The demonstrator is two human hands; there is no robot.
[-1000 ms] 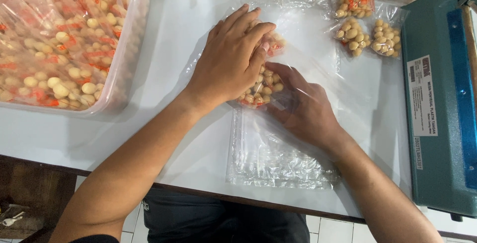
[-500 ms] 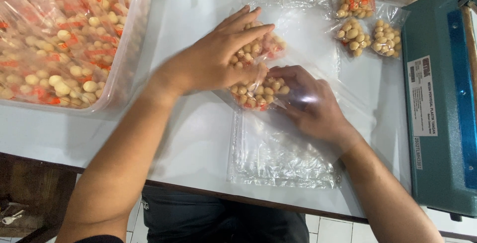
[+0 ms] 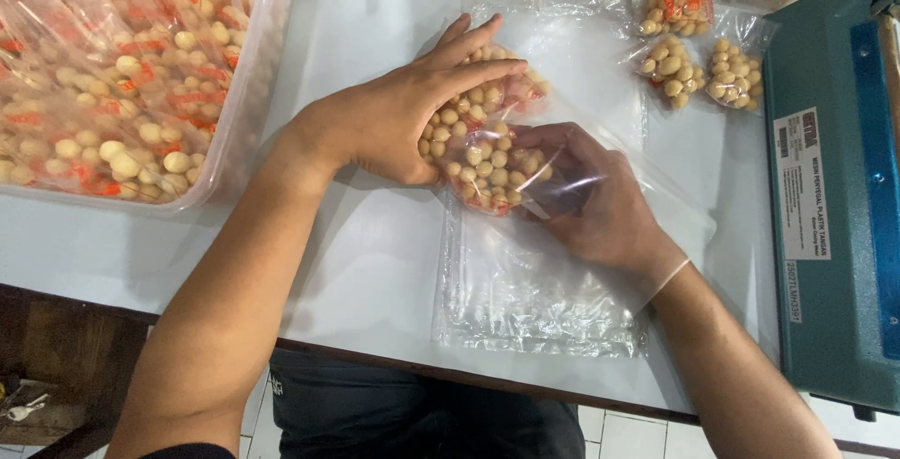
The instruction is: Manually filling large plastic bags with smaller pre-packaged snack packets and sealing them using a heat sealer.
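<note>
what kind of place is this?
Likely a small snack-packing station: a tub full of bagged round snacks, a teal bag sealer, and a stack of clear bags on a white table.
</note>
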